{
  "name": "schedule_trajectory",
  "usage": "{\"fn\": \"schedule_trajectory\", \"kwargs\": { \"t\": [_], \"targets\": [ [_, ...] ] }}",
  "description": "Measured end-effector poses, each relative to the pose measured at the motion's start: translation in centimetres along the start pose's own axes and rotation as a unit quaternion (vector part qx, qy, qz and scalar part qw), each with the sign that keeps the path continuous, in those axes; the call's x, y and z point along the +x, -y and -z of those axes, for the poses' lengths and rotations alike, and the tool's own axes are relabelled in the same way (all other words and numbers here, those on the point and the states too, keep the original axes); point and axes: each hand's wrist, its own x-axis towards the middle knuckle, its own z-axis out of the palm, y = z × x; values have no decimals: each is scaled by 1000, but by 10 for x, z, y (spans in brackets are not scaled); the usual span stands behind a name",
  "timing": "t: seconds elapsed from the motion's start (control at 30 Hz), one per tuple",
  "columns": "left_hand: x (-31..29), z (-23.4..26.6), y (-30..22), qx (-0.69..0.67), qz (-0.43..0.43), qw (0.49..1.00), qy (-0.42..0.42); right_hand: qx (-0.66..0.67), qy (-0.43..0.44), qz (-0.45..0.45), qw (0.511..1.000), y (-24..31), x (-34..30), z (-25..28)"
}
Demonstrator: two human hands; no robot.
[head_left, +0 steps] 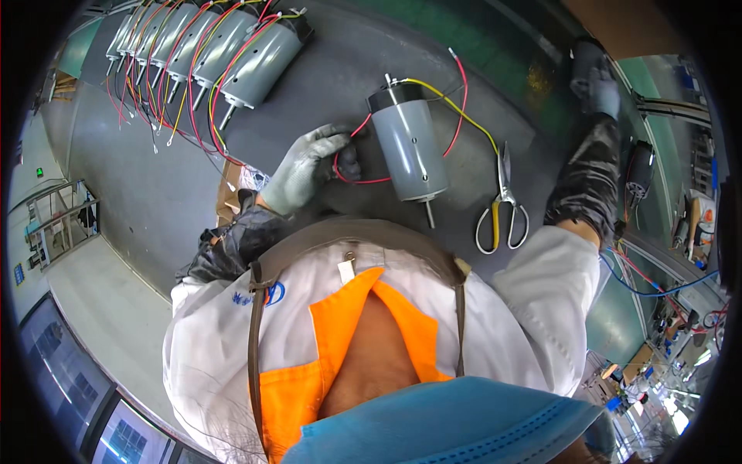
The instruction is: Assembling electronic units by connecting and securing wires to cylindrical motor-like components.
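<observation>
A grey cylindrical motor (410, 147) with a black end cap lies in the middle of the table, its shaft pointing toward me. Red and yellow wires come from its cap. To its left, my left hand (305, 170), in a pale glove, is loosely curled with fingers apart beside the looped red wire (363, 182); no firm grip shows. Scissors (503, 203) with one yellow handle lie right of the motor, blades away from me. Far to the right, my gloved right hand (604, 94) is closed on a dark motor (587, 63), partly in shadow.
Several grey motors (263, 66) with red and yellow wires stand in a row at the far left of the dark tabletop (340, 62). Another dark motor (640, 166) sits beyond my right sleeve. A blue cable (665, 292) runs at the right.
</observation>
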Motion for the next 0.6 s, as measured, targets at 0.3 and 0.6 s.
{"fn": "schedule_trajectory", "kwargs": {
  "t": [0.3, 0.6],
  "targets": [
    [-7, -3, 3, 51, -4, 999, -3, 62, 208, -35, 976, 208, -375, -3],
    [-61, 10, -95, 522, 20, 848, 89, 549, 285, -185, 763, 215, -464, -54]
  ]
}}
